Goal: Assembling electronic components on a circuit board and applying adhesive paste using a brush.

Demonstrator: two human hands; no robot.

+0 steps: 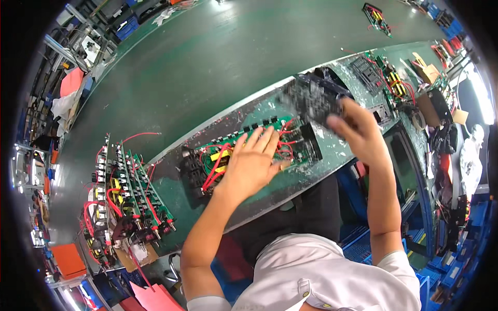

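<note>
Left hand [252, 165]: I am pressing it flat, fingers spread, holding nothing, on the green circuit board [244, 150] lying on the surface [311, 171].
Right hand [358, 129]: I am gripping a blurred dark part [311, 98], raised above the board's right end.
Stacked boards [129, 192]: standing well apart, at my left.

Bright overhead light glares off the green floor [218, 57]; the right hand [358, 132] is motion-blurred, and edges bend.

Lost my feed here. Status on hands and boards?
Left hand flat, open on the green circuit board. Right hand grips a blurred dark part above the bench. Nothing blocking.
</note>
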